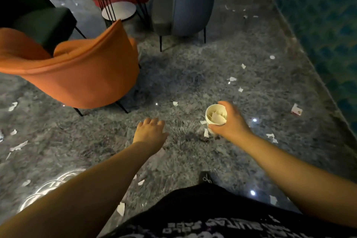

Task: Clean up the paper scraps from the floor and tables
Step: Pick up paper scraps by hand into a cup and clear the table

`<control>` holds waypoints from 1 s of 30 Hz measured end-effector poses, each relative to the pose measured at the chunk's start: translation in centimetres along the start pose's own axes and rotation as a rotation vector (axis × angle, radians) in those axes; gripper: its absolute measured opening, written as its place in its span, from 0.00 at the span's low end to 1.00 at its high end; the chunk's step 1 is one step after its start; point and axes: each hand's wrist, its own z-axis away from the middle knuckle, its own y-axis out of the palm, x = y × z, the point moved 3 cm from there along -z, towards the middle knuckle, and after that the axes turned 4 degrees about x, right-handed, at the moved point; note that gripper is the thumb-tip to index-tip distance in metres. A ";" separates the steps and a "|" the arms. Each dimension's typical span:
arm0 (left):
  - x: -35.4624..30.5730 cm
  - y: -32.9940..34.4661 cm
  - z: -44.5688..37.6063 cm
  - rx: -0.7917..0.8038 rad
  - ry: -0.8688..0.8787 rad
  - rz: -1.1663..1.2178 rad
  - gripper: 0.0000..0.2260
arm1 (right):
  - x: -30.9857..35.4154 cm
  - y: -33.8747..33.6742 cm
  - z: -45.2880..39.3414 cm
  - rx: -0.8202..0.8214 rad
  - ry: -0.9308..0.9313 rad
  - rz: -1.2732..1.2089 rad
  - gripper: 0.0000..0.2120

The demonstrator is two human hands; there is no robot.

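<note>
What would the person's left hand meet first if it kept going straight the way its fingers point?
Probably bare grey carpet; the left hand points up-frame, between the orange chair and a small scrap. Depth is unclear.

Right hand (230, 123) holds scrap-filled paper cup (216, 117) above carpet (183, 75).

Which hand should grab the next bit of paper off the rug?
Probably the left hand: it is open, holding nothing, reaching over the rug. The right hand grips the paper cup of scraps.
</note>
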 end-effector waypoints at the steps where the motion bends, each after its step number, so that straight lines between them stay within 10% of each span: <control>1: -0.2 -0.8 -1.6 -0.007 -0.016 0.024 0.24 | 0.2 -0.9 -2.1 0.002 -0.011 0.002 0.39; 30: 17.0 -22.8 -47.3 -0.038 -0.100 0.065 0.27 | 15.1 -0.5 -56.7 0.081 -0.118 0.000 0.40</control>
